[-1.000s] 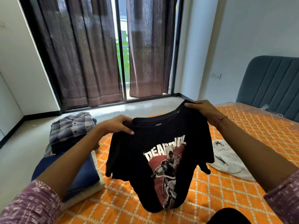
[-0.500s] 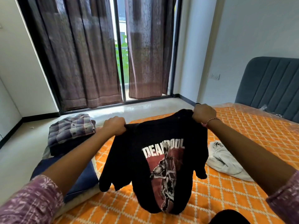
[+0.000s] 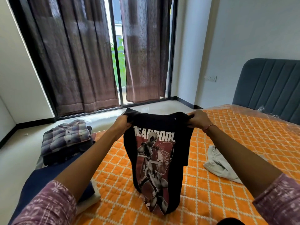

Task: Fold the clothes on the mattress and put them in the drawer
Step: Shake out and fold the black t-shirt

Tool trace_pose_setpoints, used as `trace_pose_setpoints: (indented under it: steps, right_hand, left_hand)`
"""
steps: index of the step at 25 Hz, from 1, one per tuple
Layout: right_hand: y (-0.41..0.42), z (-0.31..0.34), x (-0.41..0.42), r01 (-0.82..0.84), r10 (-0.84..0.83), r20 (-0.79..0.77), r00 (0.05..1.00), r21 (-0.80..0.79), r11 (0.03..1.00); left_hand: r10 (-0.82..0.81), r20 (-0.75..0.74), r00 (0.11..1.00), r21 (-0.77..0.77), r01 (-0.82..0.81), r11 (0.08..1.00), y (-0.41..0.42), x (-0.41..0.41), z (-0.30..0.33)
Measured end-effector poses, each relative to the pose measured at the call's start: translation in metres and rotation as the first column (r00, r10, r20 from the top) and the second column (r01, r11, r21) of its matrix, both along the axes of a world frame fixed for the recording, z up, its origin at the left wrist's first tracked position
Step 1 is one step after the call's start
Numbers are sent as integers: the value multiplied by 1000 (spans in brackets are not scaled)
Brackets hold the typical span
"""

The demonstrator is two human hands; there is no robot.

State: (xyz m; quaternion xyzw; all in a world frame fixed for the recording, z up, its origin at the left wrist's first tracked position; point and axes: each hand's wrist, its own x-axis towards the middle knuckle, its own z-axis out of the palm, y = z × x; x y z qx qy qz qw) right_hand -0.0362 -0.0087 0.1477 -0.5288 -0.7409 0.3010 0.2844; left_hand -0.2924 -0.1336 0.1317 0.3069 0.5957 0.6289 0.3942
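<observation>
t-shirt (image 3: 155,153) mid-mattress (image 3: 243,143), folded stack (image 3: 65,140) at its left edge, crumpled garment (image 3: 219,164) right

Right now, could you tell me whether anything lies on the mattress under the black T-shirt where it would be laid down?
Nothing visible does: the black T-shirt, gripped by the left hand and right hand, hangs over bare orange mattress; the white garment lies aside.

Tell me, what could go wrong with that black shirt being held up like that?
Both hands, left hand and right hand, grip the black T-shirt only at its shoulders, and its hem bunches on the orange mattress, so laying it down could crease it. The folded plaid shirt lies near the mattress edge; a swinging elbow might knock it off.
</observation>
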Motion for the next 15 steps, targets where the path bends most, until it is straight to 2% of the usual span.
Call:
trace_pose_setpoints:
  steps: [1,3,4,5,6,7,9,11,12,14,15]
  right_hand:
    - [0,7,-4,95,-101,86,991,71,993]
    - [2,23,-16,198,-194,-126,973,18,980]
    - [6,30,-22,162,-183,-334,925,-90,983]
    - [9,41,-25,58,-161,-519,840,-210,976]
    - [10,50,-28,-85,-177,-663,728,-343,936]
    - [14,56,-30,-163,-213,-735,644,-404,900]
    - [26,69,-34,-147,-158,-718,678,-342,928]
    - [32,90,-39,19,-39,-554,832,-42,999]
    - [34,98,-39,74,-10,-417,909,138,988]
    - [38,108,-38,67,4,-196,981,353,933]
    - [42,109,-36,63,-14,-133,991,374,925]
  left_hand:
    - [19,-106,994,10,-18,1000,2,2,6]
    - [40,-270,962,70,-21,997,8,5,23]
    - [33,-338,941,94,-1,996,12,5,33]
    - [18,-390,921,99,23,995,16,4,41]
    - [-5,-439,899,94,51,994,20,1,48]
    - [-15,-496,868,88,68,994,22,-3,54]
    - [-7,-687,727,81,87,993,28,-13,64]
    - [32,-881,472,66,55,996,36,-25,75]
    - [42,-925,378,55,25,998,39,-29,80]
    - [6,-942,335,7,1,1000,45,-35,87]
    - [-73,-948,311,-69,25,997,46,-38,86]
